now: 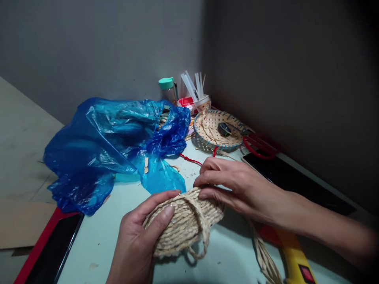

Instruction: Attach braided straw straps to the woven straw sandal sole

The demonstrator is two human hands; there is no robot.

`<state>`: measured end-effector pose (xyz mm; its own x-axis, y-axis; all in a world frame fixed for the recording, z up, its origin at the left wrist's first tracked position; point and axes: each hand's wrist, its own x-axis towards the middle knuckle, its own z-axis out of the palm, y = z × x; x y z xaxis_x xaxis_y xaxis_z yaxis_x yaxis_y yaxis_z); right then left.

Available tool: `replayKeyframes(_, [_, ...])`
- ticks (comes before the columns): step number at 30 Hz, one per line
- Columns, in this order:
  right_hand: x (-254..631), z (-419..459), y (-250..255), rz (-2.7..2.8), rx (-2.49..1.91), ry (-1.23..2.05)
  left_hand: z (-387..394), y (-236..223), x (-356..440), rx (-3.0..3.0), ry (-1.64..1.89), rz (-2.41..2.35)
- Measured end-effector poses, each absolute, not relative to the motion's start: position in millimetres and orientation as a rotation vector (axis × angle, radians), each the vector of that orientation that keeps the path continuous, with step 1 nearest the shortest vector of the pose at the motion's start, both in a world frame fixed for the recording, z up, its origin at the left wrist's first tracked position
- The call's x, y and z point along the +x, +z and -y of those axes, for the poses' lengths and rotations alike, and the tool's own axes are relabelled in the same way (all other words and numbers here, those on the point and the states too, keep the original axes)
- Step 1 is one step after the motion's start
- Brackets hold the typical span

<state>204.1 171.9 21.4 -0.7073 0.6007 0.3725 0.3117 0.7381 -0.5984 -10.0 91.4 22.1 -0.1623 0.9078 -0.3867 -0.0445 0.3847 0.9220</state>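
A woven straw piece (pixel 180 227), made of rows of twisted natural cord, is held above the pale table. My left hand (pixel 140 232) grips its left side, thumb on the near face and fingers behind. At its upper right edge, my right hand (pixel 233 187) pinches with thumb and fingers; what exactly lies between the fingertips is hidden. A loose loop of cord (pixel 203 221) crosses the face and hangs below the lower edge. Long flat straw strands (pixel 265 258) trail down on the right, below my right wrist.
A blue plastic bag (pixel 112 138) with straw inside covers the back left. Behind are a green-lidded bottle (pixel 166 85), a cup of clear sticks (pixel 203 103) and a round woven basket (pixel 207 128). Red-handled scissors (pixel 260 146) lean there. A yellow tool (pixel 296 256) lies front right.
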Motion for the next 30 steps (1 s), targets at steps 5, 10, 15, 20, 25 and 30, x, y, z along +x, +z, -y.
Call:
replayKeyframes(5, [200.4,-167.2,14.1,2.323,-0.598,0.614,-93.0,19.5,-6.2,1.113,0.920,-1.543])
replayKeyframes(10, [195.5,-160.0,7.2,2.399,-0.564,0.729,-95.5,16.5,-7.1,1.734,0.574,-1.533])
replayKeyframes(15, [196.8,-161.5,7.7,2.480,-0.556,0.828,-94.5,16.4,-12.3,1.832,0.498,-1.492])
replayKeyframes(20, [196.3,-160.4,12.8,2.499,-0.498,0.621,-95.5,10.5,-18.3,1.596,0.539,-1.585])
replayKeyframes(25, [191.6,-152.1,14.0,2.401,-0.382,0.217,-96.8,13.3,-10.5,1.431,0.665,-1.408])
replayKeyframes(30, [196.4,-147.9,17.0,2.285,-0.346,0.154,-90.7,17.6,-1.0,0.968,0.853,-1.153])
